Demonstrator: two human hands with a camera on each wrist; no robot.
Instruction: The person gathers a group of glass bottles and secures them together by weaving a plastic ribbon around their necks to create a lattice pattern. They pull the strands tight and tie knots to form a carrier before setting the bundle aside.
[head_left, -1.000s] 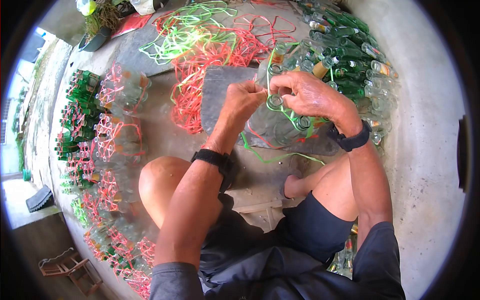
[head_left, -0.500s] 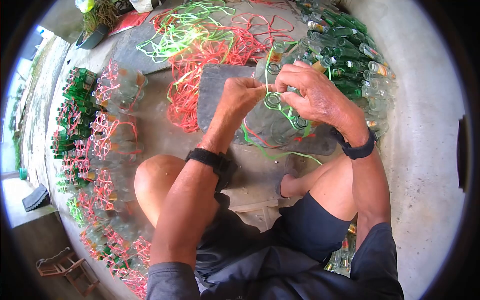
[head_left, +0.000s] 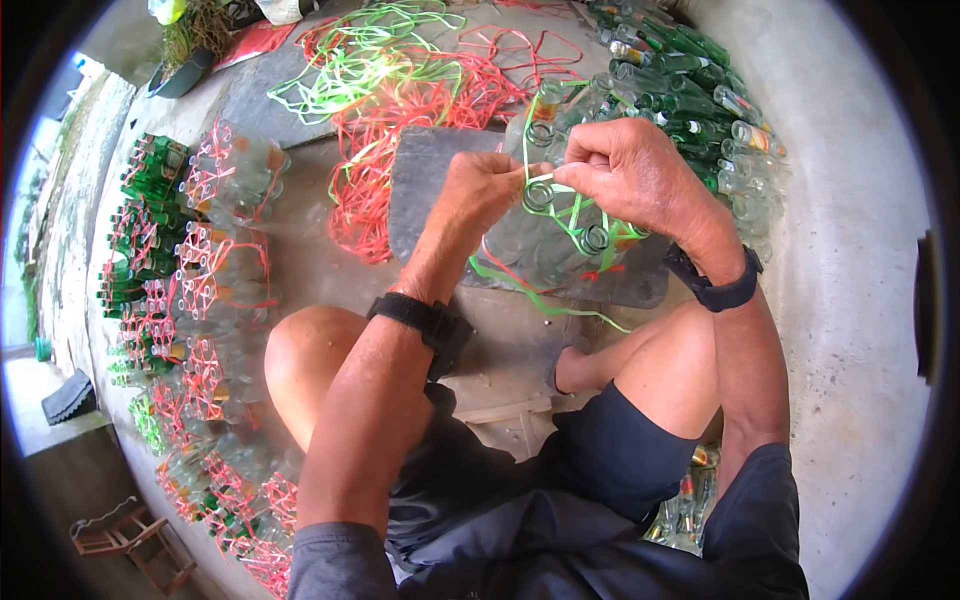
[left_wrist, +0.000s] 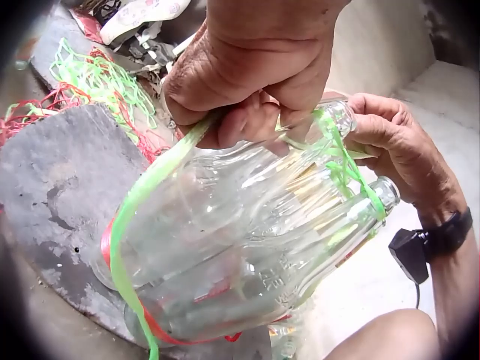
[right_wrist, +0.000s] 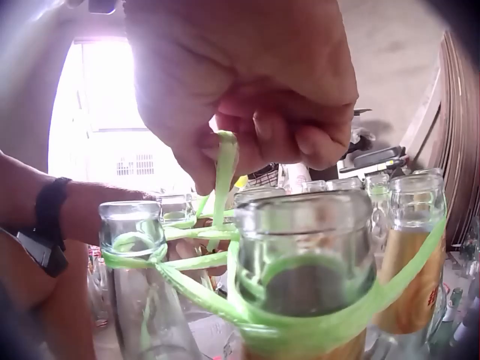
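A bundle of clear glass bottles [left_wrist: 225,247] stands on a dark slab [head_left: 425,180], with green strap [right_wrist: 307,326] looped round the necks and a red strap [left_wrist: 161,330] low round the bodies. The left hand [head_left: 480,188] [left_wrist: 255,75] pinches the green strap beside a bottle mouth [head_left: 538,196]; a tail of it hangs down past the bottles. Just across from it, the right hand [head_left: 640,175] [right_wrist: 247,97], its fingers curled, pinches an upright piece of green strap [right_wrist: 225,169] above the necks. Part of the strap between the hands is hidden by fingers.
Red and green strap lies tangled [head_left: 385,120] beyond the slab. Green and clear bottles [head_left: 690,100] are piled at the right by the wall [head_left: 850,250]. Tied bundles of bottles [head_left: 215,270] line the left side. A wooden stool [head_left: 135,535] lies at lower left.
The right hand has moved a little away from the left hand and its fingers have curled more closely. The left hand keeps its pinch near the same bottle mouth. The whole view has shifted slightly.
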